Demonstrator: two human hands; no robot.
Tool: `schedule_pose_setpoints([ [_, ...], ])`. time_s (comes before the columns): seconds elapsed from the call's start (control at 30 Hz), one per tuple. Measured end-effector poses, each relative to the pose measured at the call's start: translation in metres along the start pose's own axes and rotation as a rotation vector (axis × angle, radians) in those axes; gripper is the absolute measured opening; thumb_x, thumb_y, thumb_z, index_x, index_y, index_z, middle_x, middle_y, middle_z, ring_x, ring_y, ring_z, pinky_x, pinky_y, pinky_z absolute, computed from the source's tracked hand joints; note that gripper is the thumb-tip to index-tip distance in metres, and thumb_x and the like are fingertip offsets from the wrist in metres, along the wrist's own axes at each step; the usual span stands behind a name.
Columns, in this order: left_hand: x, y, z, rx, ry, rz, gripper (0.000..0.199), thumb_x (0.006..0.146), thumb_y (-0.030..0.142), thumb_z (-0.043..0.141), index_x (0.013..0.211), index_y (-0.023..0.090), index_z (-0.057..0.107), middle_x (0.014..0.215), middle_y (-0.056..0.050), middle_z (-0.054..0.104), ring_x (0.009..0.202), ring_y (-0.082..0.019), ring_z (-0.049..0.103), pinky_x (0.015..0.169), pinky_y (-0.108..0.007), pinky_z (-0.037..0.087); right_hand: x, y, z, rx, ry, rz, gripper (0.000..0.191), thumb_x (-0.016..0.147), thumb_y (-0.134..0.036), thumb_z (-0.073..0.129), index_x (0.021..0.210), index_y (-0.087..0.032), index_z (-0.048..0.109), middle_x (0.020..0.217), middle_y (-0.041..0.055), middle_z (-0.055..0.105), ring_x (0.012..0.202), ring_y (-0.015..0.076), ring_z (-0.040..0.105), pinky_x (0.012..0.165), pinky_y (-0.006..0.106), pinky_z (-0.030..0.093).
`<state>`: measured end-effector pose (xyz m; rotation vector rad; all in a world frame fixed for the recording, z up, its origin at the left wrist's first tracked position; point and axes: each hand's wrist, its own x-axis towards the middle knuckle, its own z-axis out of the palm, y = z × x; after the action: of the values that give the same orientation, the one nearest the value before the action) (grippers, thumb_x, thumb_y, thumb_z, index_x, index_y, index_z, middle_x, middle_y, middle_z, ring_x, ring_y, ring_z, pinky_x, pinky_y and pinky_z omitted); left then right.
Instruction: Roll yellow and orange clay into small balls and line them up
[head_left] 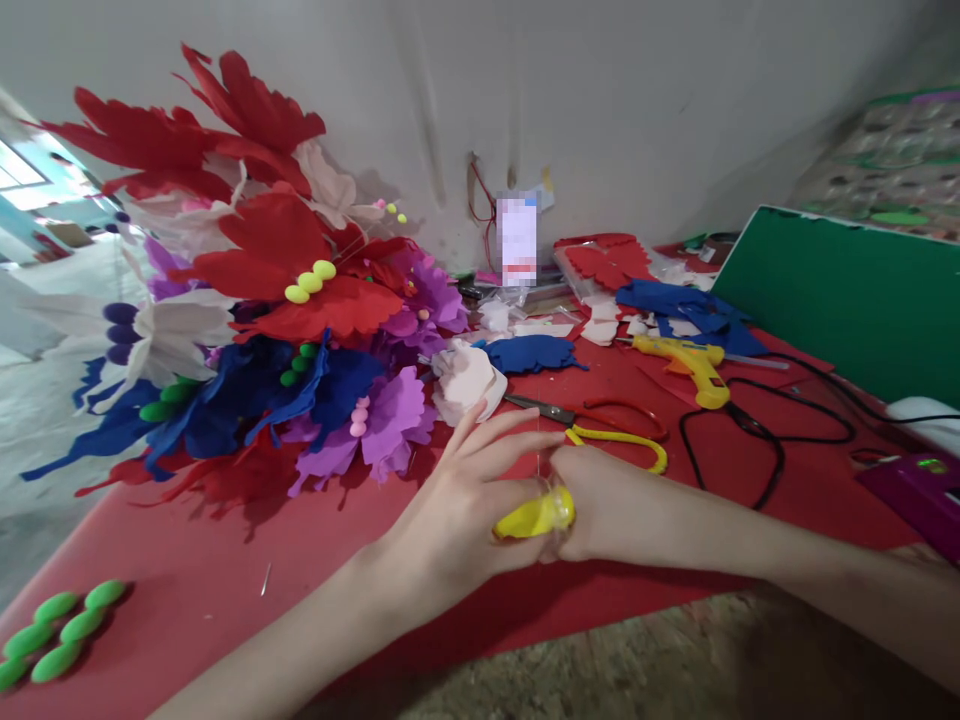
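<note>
Low over the front of the red table, my hands meet around a small yellow piece (531,517) with a shiny, clear-looking end. Its exact kind is not plain. My left hand (476,500) holds it between the thumb and the lower fingers, while its upper fingers stretch out apart. Closed at the piece's right end is my right hand (600,500), its fingertips mostly hidden. A thin thread seems to rise above the hands. Just beyond them lie scissors (574,414) with one red and one yellow handle. White petal pieces (466,382) sit past my left fingertips.
Fabric butterflies (300,265) in several colours crowd the left side. Green oval beads (60,630) and a needle-like pin (265,580) lie front left. Blue cut pieces (534,353) lie behind the scissors. A yellow glue gun (686,360) with a black cord and a green board (847,290) stand right.
</note>
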<state>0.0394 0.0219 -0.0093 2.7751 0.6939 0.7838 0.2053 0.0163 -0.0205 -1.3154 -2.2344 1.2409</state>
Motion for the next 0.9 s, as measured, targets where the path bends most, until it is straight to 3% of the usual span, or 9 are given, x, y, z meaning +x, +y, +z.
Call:
schedule_pose_setpoints([
  [0.07,-0.001,0.003,-0.002,-0.017,0.050,-0.037,0.010,0.075,0.025,0.059,0.079,0.020,0.067,0.109,-0.006,0.061,0.115,-0.024,0.044,0.105,-0.050,0.020,-0.003,-0.004,-0.005,0.005,-0.048,-0.010,0.005,0.059,-0.016,0.062,0.063,-0.017,0.059,0.060,-0.0025,0.061,0.054,0.0123,0.056,0.045,0.020,0.035],
  [0.2,-0.006,0.005,-0.011,-0.046,0.107,-0.090,0.013,0.074,0.015,0.056,0.076,0.021,0.067,0.102,-0.005,0.061,0.113,-0.023,0.045,0.104,-0.049,0.023,-0.007,-0.009,-0.017,0.017,-0.055,0.064,0.033,0.054,-0.023,0.072,0.083,-0.017,0.058,0.075,-0.0015,0.063,0.066,0.0138,0.058,0.056,0.021,0.040],
  [0.27,-0.010,0.003,-0.017,-0.057,0.099,-0.126,0.014,0.074,0.013,0.054,0.071,0.019,0.066,0.098,-0.005,0.060,0.110,-0.022,0.047,0.101,-0.046,0.029,-0.009,-0.009,-0.022,0.017,-0.080,0.115,0.032,0.056,-0.029,0.072,0.082,-0.017,0.057,0.071,-0.0023,0.061,0.063,0.0120,0.055,0.055,0.020,0.038],
  [0.43,-0.018,-0.003,-0.026,-0.072,-0.026,-0.134,0.017,0.079,0.009,0.047,0.087,0.016,0.061,0.092,-0.005,0.061,0.092,-0.014,0.055,0.082,-0.027,0.045,-0.012,-0.007,-0.028,0.030,-0.173,0.123,0.026,0.066,-0.039,0.065,0.073,-0.017,0.054,0.067,-0.0035,0.054,0.061,0.0099,0.048,0.055,0.020,0.033],
  [0.57,-0.018,0.000,-0.021,0.078,-0.143,-0.068,0.030,0.079,0.004,0.037,0.100,0.014,0.056,0.094,-0.007,0.059,0.085,-0.017,0.054,0.073,-0.029,0.046,-0.013,-0.006,-0.026,0.009,-0.172,0.162,0.029,0.068,-0.043,0.061,0.074,-0.016,0.051,0.070,-0.0024,0.052,0.062,0.0104,0.047,0.054,0.021,0.033],
  [0.7,-0.010,0.007,-0.019,0.110,-0.285,-0.093,0.024,0.076,0.011,0.038,0.088,0.013,0.059,0.082,-0.007,0.056,0.072,-0.019,0.048,0.065,-0.034,0.042,-0.015,-0.008,-0.022,0.044,-0.138,0.124,0.035,0.067,-0.043,0.064,0.088,-0.018,0.054,0.079,-0.0011,0.056,0.068,0.0119,0.050,0.058,0.021,0.036],
  [0.9,-0.004,0.002,-0.014,-0.078,-0.340,-0.067,0.022,0.084,0.031,0.047,0.073,0.015,0.057,0.068,0.000,0.051,0.066,-0.013,0.044,0.064,-0.026,0.036,-0.018,-0.011,-0.018,0.033,-0.216,0.006,0.029,0.071,-0.044,0.061,0.080,-0.016,0.060,0.067,-0.0026,0.056,0.061,0.0103,0.050,0.054,0.020,0.034],
])
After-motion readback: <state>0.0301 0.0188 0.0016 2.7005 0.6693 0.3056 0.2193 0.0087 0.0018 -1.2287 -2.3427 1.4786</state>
